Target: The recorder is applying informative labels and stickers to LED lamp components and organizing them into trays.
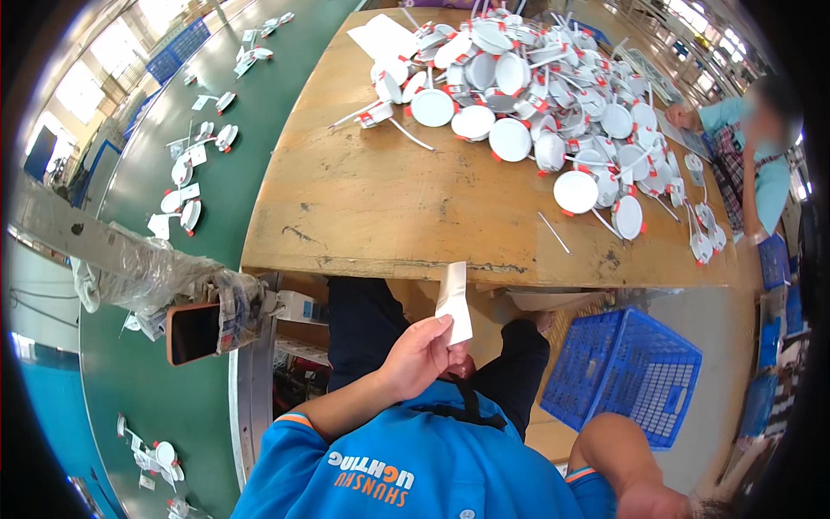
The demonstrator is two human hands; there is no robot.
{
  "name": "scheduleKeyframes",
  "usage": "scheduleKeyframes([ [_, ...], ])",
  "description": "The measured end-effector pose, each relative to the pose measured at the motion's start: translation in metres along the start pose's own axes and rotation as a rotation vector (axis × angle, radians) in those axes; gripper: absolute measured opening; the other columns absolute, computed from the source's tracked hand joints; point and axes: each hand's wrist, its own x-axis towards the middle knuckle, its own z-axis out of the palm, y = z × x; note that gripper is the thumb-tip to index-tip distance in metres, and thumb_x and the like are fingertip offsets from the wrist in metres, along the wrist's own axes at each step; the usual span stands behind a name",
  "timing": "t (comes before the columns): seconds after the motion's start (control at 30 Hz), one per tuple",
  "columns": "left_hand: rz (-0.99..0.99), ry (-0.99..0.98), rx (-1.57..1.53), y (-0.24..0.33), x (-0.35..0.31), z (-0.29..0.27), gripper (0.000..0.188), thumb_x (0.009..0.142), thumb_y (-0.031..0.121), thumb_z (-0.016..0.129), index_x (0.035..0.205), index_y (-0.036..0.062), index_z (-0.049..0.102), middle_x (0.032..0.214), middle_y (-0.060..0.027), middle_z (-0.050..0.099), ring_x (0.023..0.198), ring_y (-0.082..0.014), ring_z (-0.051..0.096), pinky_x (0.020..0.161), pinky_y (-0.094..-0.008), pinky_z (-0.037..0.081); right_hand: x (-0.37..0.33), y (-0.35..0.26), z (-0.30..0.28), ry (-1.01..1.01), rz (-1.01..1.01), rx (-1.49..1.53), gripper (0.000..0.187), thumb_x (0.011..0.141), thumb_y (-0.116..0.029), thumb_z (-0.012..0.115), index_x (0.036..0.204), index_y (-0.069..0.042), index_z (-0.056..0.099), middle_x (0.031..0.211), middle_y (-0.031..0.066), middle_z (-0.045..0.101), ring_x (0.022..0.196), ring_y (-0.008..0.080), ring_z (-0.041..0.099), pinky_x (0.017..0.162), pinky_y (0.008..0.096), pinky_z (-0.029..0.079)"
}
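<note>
In front of my lap, below the table's near edge, my left hand [418, 358] pinches a folded slip of white paper [453, 304] between thumb and fingers. The slip stands upward, its top reaching the table edge. My right arm is bent sharply at the elbow, and my right hand [659, 502] is raised close to the camera at the lower edge; its fingers are hidden. On the wooden table [372, 199] lies a big heap of round white lamps [510, 138] with red clips and white cables. One thin white stick or wire [554, 233] lies apart from the heap.
A green conveyor belt [216, 173] with spaced lamps and paper slips runs along my left. A phone [193, 333] hangs on a plastic-wrapped bar there. Blue crates [618, 376] stand below the table at right. Another person [761, 164] sits at the table's far right.
</note>
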Motion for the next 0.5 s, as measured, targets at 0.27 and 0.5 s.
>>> scheduleKeyframes([
  [0.27, 0.206, 0.090, 0.191, 0.009, -0.012, -0.001, 0.019, 0.086, 0.018, 0.050, 0.095, 0.0012, 0.054, 0.082, -0.0075, 0.060, 0.073, -0.0151, 0.056, 0.068, -0.0286, 0.044, -0.061, 0.074, 0.003, 0.027, 0.714, -0.557, 0.011, 0.064, -0.009, 0.065, 0.075, -0.007, 0.062, 0.073, 0.0078, 0.056, 0.065, 0.0238, 0.052, 0.057, 0.0331, 0.043],
  [0.5, 0.145, -0.041, 0.218, 0.011, -0.008, 0.000, 0.019, 0.086, 0.015, 0.050, 0.097, -0.0001, 0.055, 0.092, -0.0098, 0.060, 0.081, -0.0140, 0.057, 0.074, -0.0261, 0.046, -0.106, 0.112, 0.022, -0.182, 0.575, -0.995, 0.026, 0.054, -0.011, 0.075, 0.077, -0.013, 0.063, 0.079, 0.0025, 0.054, 0.076, 0.0219, 0.050, 0.068, 0.0364, 0.040],
])
